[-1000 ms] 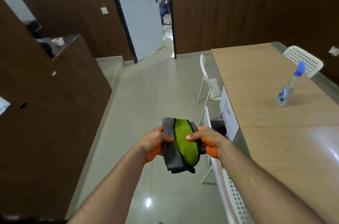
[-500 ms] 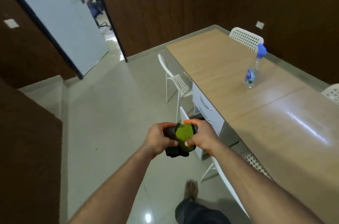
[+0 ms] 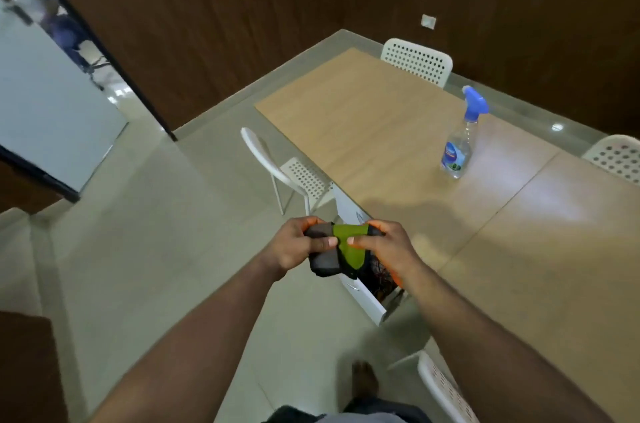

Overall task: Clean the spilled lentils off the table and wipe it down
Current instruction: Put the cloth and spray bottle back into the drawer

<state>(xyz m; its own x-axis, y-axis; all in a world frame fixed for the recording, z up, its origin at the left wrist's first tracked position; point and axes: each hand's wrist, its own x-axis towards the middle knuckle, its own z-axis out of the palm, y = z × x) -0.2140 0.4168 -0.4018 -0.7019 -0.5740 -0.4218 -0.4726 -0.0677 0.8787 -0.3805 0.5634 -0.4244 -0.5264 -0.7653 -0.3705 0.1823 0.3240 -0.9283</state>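
Since the earlier frames the view has swung right and down, so the doorway has slid off to the far left and the table (image 3: 398,132) now fills the right half of the scene, while the folded bundle has stayed between the two hands; the left hand (image 3: 294,246) has its fingers curled round the grey side of the folded cleaning cloth (image 3: 341,251), thumb pressed on top, and the right hand (image 3: 384,246) pinches the green-and-grey side in the same way, so both hands are closed on it and neither is free; the cloth is held in the air just off the table's near-left edge, above an open white drawer (image 3: 363,298), its long axis running roughly away from the person; no lentils can be made out on the wooden top from here; the spray bottle (image 3: 460,142) stands upright on the table, far and to the right of the hands, well apart from them; the right hand is the nearer one to both bottle and tabletop, so a reach that way would probably fall to it, leaving the cloth with the left; white perforated chairs (image 3: 298,173) stand along the table's sides.
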